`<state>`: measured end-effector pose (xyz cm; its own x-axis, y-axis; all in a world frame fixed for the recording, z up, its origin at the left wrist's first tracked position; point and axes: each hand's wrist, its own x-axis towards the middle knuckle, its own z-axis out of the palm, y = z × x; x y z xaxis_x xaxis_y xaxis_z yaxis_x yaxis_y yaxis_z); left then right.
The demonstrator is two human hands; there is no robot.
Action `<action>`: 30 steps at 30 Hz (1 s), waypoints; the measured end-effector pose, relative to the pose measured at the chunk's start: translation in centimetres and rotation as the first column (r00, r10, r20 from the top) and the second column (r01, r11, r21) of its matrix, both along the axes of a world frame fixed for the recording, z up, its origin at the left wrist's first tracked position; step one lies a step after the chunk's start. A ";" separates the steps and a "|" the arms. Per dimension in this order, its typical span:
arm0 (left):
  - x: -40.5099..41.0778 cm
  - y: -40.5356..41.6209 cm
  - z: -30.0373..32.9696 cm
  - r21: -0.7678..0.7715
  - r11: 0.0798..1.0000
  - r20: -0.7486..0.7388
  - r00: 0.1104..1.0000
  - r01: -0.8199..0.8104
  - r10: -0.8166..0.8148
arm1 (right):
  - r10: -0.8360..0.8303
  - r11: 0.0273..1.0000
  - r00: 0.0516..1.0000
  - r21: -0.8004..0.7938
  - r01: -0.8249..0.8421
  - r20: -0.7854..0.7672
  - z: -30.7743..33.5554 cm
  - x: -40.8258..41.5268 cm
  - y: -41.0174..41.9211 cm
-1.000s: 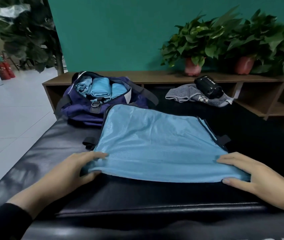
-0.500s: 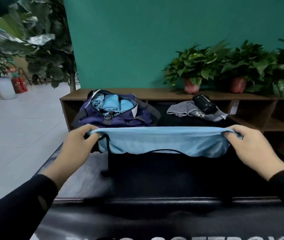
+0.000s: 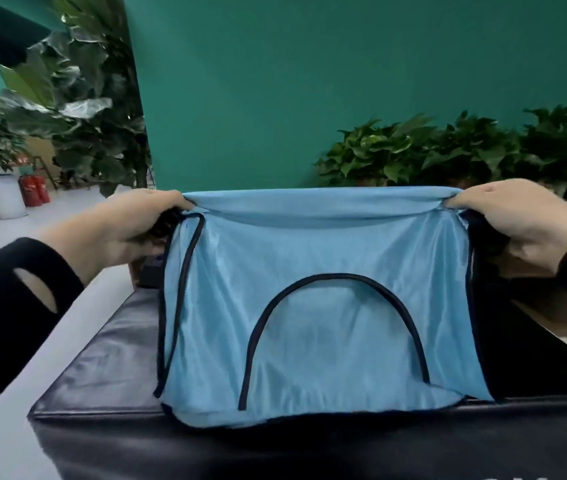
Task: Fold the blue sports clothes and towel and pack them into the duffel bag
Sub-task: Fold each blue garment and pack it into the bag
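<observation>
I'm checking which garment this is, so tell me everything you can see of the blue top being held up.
The blue top is light blue, thin and slightly shiny, with dark piping forming an arch at its middle and lining its side edges. It hangs upright, its upper edge folded over and pinched at each corner by the left hand and right hand. Its lower edge rests on the black padded bench.
</observation>
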<state>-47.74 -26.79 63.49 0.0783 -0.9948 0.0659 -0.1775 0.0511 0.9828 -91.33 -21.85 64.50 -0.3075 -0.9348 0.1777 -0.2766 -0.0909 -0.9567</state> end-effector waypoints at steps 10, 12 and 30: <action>-2.2 -12.7 -8.4 -0.052 0.990 0.575 0.807 -0.133 0.139 | 0.049 0.969 0.922 0.240 0.049 -0.384 -9.0 -0.8 -15.2; -2.9 -13.7 -10.6 -0.188 0.977 0.723 0.659 -0.103 0.209 | 0.080 0.971 0.766 0.224 0.085 -0.638 -11.1 0.0 -17.7; 2.9 0.1 -22.5 -0.153 0.838 0.824 0.536 0.524 -0.185 | 0.357 0.922 0.679 0.126 -0.365 -0.642 -20.8 -1.7 -0.9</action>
